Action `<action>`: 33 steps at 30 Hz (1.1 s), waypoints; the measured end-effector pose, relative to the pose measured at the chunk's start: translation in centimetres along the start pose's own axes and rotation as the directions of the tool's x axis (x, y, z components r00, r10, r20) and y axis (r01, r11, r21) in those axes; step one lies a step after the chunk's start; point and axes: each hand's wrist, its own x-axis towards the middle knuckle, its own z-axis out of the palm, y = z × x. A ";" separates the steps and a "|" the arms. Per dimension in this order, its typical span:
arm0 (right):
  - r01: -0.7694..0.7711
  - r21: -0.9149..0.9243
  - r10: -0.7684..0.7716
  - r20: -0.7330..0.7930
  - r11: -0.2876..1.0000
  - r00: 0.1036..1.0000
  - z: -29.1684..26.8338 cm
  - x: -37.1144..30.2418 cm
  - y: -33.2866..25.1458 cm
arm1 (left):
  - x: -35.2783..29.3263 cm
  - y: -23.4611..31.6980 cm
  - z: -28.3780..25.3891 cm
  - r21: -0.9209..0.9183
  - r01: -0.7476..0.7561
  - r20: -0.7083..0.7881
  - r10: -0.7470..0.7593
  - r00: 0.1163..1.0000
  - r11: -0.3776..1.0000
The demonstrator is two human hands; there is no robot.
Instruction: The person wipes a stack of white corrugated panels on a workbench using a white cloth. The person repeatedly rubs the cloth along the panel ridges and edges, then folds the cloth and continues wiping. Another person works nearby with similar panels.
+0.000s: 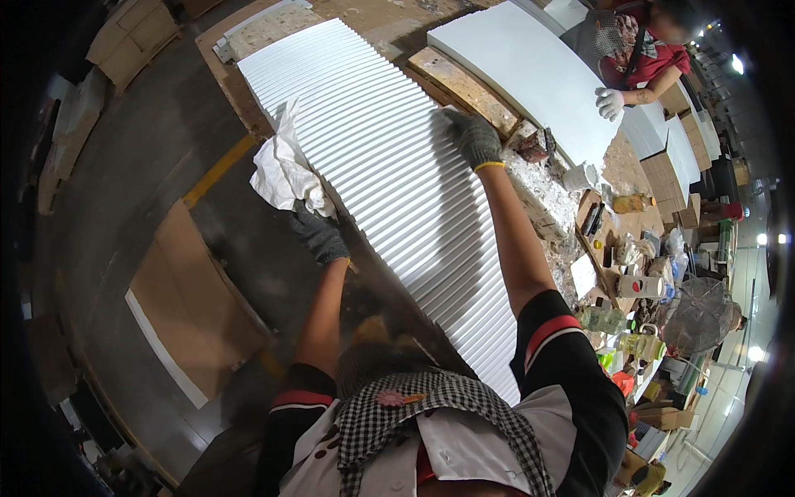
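Note:
A long row of white strips (389, 174), overlapping like ridged steps, stretches across the workbench from the far left toward my body. My left hand (317, 234), in a dark grey knit glove, is closed on a crumpled white cloth (284, 166) at the row's left edge. Part of the cloth rests against the strips. At the row's right edge lies my right hand (474, 137), gloved alike with a yellow cuff. Its fingertips touch the strip ends, but how its fingers are bent is partly hidden.
Right of the row, a stack of white sheets (522, 66) lies on the bench near a co-worker's white-gloved hand (610, 103). A white cup (580, 176), bottles (633, 203) and a fan (700, 315) stand further right. Brown cardboard (195, 302) sits low at left.

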 end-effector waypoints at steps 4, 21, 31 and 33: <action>0.022 0.094 -0.021 -0.015 0.995 1.000 1.0 -0.4 -2.8 | 0.1 0.0 -0.7 -0.013 0.042 0.085 -0.041 0.996 0.999; -0.003 0.217 -0.026 0.130 0.976 0.991 2.7 4.4 2.7 | 0.0 0.0 -0.3 -0.080 -0.060 -0.021 0.058 0.998 0.995; 0.187 -0.114 -0.163 0.195 0.976 0.967 0.6 5.1 5.3 | 0.1 -0.4 -0.3 -0.038 -0.111 -0.043 0.109 0.993 0.993; 0.167 -0.162 -0.160 0.054 0.972 0.986 0.6 4.5 3.3 | 0.1 -0.4 -0.1 0.004 -0.089 -0.046 0.089 0.995 0.996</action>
